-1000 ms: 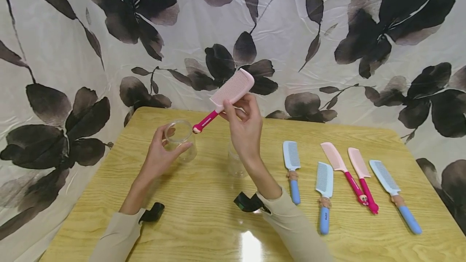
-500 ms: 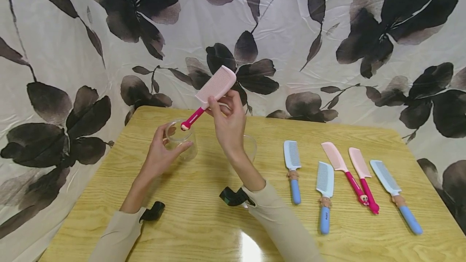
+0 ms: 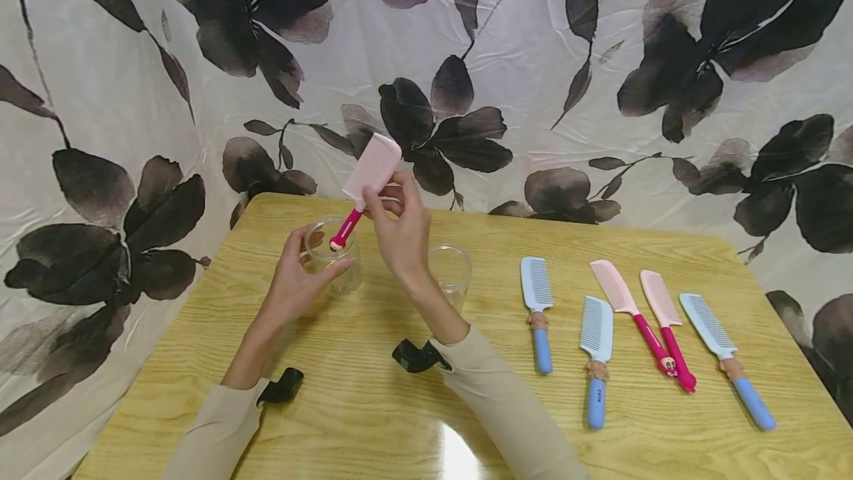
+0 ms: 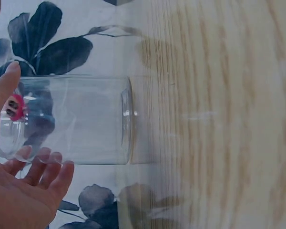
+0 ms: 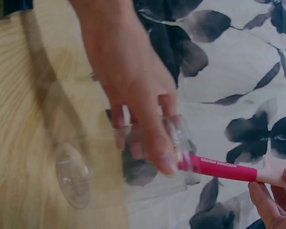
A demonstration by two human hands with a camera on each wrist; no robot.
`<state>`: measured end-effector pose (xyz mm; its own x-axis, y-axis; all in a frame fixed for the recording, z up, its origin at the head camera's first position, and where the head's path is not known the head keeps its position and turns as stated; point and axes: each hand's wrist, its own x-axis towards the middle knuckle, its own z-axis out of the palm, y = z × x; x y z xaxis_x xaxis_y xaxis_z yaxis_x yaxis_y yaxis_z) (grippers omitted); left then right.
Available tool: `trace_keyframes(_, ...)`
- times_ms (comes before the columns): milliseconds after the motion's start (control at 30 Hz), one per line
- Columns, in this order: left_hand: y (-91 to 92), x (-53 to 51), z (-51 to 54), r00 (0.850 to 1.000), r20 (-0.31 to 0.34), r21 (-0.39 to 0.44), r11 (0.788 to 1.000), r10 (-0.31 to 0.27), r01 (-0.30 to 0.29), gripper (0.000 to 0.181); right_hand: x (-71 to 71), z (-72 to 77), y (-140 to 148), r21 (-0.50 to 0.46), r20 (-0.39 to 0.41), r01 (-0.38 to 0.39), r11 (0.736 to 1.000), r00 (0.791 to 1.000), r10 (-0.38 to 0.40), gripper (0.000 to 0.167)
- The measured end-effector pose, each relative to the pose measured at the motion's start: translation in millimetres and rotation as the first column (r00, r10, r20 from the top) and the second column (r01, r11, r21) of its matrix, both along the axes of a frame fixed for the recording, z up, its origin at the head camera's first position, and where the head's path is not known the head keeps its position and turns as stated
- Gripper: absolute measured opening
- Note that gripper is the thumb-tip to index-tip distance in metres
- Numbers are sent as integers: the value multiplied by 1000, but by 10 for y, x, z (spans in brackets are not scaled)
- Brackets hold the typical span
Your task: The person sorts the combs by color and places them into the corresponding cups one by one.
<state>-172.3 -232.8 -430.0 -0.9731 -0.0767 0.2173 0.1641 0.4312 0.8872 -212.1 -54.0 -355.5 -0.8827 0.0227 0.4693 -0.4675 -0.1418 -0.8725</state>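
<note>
A clear jar stands upright at the table's back left, and my left hand holds it near its rim, fingers and thumb curled round it. My right hand pinches a pink comb where its head meets the dark pink handle. The handle's character end points down inside the jar's mouth; the left wrist view shows that end within the upper part of the jar. In the right wrist view the handle passes through the rim.
A second clear jar stands just right of my right hand. Farther right lie blue combs and two pink combs. A floral cloth hangs behind the table.
My right hand has moved left and slightly down with the pink comb, whose handle end has gone from beside the jar into its mouth. The second jar has come into fuller view. My left hand has stayed put.
</note>
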Motion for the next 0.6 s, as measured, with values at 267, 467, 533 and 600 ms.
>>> trace_keyframes(267, 11, 14, 18, 1000, -2, 17, 1000, -11, 11, 85, -49, -126, -82, 99, 15, 15, 995, 1000, -16, 25)
trace_keyframes(467, 5, 9, 25, 1000, 7, 18, 1000, -6, 6, 86, -60, -190, -128, 153, 29, 3, 988, 1000, -8, 23)
trace_keyframes(533, 3, 8, 22, 1000, 8, 15, 1000, -7, 7, 85, -66, -206, -141, 170, 33, 3, 985, 999, -9, 23)
trace_keyframes(600, 0, 8, 15, 1000, 7, 12, 1000, -9, 9, 85, -73, -221, -153, 199, 35, 14, 980, 999, -22, 22)
